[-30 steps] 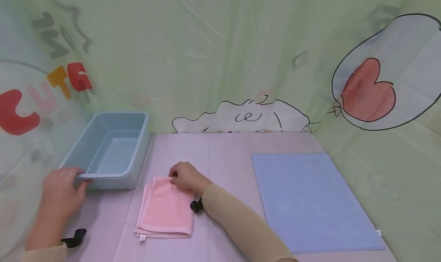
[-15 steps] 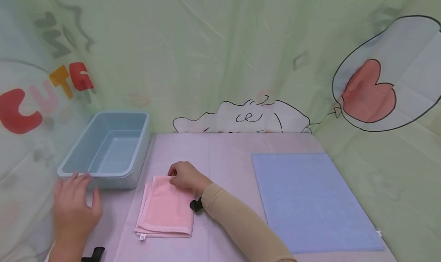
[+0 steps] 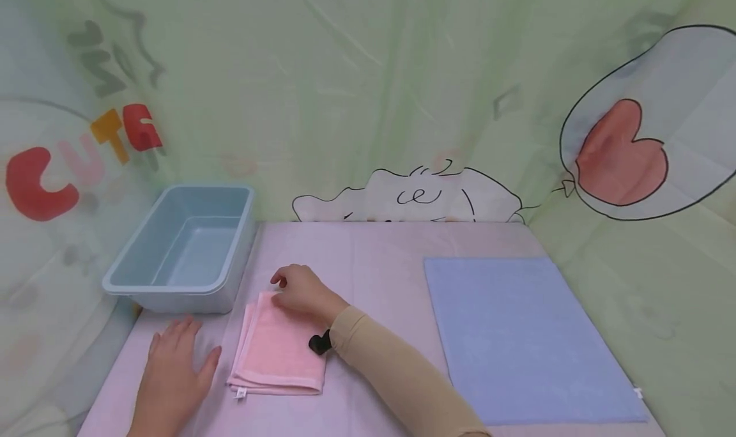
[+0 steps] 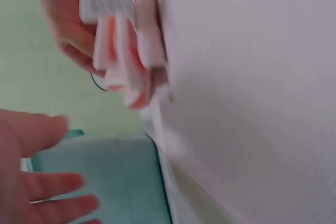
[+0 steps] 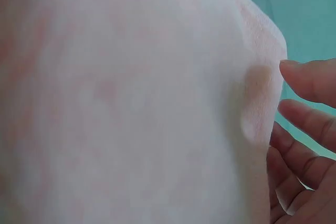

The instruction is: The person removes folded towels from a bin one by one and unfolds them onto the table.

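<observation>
A pink towel [image 3: 282, 357], folded into a small rectangle with a white tag [image 3: 240, 393] at its near left corner, lies on the pale pink table cover. At the towel's far edge is my right hand [image 3: 301, 290]. In the right wrist view its thumb [image 5: 310, 80] and fingers are apart beside the cloth, with no pinch visible. My left hand [image 3: 175, 376] hovers left of the towel, fingers spread and holding nothing. In the left wrist view the towel's stacked folds [image 4: 123, 51] appear ahead of the left fingers.
A light blue plastic bin [image 3: 238, 258] stands at the back left, with nothing visible inside. To the right, a blue cloth [image 3: 529, 341] is spread flat. Printed curtains [image 3: 368, 92] enclose the table at the back and both sides.
My left hand has let go of the bin's near rim and moved right and toward me, beside the towel. My right hand has shifted slightly left along the towel's far edge.
</observation>
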`<state>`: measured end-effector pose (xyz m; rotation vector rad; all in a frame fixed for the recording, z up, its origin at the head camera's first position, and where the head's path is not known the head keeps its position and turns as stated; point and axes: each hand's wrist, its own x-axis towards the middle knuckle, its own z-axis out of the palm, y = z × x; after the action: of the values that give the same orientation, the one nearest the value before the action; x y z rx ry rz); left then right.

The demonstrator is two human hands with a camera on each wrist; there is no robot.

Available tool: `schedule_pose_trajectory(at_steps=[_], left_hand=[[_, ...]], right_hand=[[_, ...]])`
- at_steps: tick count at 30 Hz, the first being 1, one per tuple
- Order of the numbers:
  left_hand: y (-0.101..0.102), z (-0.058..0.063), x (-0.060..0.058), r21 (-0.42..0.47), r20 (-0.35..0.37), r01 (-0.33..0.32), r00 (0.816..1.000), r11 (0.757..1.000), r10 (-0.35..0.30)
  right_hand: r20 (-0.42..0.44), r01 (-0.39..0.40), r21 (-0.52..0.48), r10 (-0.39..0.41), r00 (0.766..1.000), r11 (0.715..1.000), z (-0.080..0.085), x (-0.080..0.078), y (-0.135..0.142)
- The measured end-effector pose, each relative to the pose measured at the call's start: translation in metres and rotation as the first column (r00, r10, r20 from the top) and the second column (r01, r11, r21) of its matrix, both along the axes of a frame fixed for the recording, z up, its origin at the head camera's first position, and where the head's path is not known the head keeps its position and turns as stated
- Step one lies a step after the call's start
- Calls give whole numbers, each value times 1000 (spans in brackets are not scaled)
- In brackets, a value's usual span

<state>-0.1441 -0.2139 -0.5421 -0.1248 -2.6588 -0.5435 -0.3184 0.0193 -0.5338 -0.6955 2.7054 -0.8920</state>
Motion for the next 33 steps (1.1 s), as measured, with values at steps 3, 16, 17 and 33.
schedule_pose_trajectory(at_steps=[3,16,17,33], left_hand=[[6,-1,4,-71,267,34,964,997,-14],[37,-13,21,-79,627,146,776,986,-65],[38,-14,21,-72,652,148,755,986,-65],[43,-17,27,-22,751,142,655,990,-77]], right_hand=[[2,-1,-1,1,1000,1000,1,1,-2],[41,14,1,-14,999,1000,-6,7,-16],[35,14,1,-14,999,1000,-7,8,-17],[89,25,-167,-11,996,986,-7,9,-7]])
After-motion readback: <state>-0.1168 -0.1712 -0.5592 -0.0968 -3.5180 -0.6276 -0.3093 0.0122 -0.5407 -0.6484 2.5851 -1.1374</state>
